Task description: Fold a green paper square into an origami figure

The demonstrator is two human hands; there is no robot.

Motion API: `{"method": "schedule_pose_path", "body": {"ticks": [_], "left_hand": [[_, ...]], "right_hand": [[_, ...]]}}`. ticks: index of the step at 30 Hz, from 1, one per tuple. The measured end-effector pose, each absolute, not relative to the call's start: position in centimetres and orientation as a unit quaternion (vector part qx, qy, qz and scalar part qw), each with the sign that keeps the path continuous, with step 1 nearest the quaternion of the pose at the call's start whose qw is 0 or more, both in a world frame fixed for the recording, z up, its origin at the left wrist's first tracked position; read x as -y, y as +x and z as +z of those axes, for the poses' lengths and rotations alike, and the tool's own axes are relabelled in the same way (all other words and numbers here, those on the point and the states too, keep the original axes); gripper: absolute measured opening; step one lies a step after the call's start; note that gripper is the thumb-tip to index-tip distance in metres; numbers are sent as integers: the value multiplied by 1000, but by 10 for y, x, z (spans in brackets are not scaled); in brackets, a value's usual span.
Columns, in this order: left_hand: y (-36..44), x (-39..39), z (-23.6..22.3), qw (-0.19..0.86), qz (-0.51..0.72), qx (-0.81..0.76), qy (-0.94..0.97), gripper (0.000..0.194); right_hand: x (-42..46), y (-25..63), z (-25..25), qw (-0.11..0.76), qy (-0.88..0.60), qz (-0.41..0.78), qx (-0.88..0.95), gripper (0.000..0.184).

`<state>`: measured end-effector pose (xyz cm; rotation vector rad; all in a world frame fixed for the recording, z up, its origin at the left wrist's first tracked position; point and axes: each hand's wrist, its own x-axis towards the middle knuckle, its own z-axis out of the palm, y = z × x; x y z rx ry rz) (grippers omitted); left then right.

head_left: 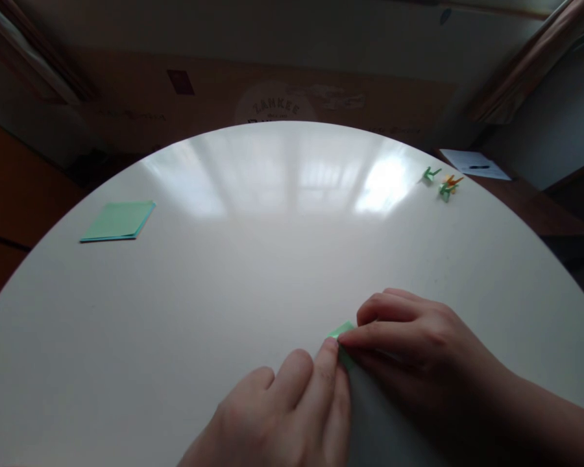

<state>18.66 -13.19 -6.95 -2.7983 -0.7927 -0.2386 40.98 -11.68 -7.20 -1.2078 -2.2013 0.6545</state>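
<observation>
A small folded piece of light green origami paper (341,329) lies on the white table, mostly covered by my fingers. My left hand (287,408) is closed, its fingers curled and its index fingertip pressing the paper from the near side. From the right, my right hand (413,337) reaches in with fingers bent together and the index fingertip pinched on the same paper, right beside the left fingertip. A bit of green shows above the fingertips and another below them. The thumbs and the underside of the paper are hidden.
At the left of the round white table (224,279) lies a stack of square green and blue paper sheets (119,220). Near the far right edge stand a folded green paper crane (429,174) and green and orange ones (449,187) close together. Beyond, a pen (479,167) rests on white paper (460,161).
</observation>
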Motion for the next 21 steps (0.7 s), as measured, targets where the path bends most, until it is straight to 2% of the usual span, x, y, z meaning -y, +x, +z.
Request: {"method": "schedule_pose_path", "body": {"ticks": [6,13,21], "left_hand": [[185,123,-64,78,-73,231,-967,31],[185,120,-69,37,-90,241,-966,25],[185,119,-66,55,-82,234,-967,27]], "right_hand": [[114,412,-67,240,-442,242,830,24],[113,414,-68,252,-455,286,805,18],[112,414,-68,247,-450,286,809,28]]}}
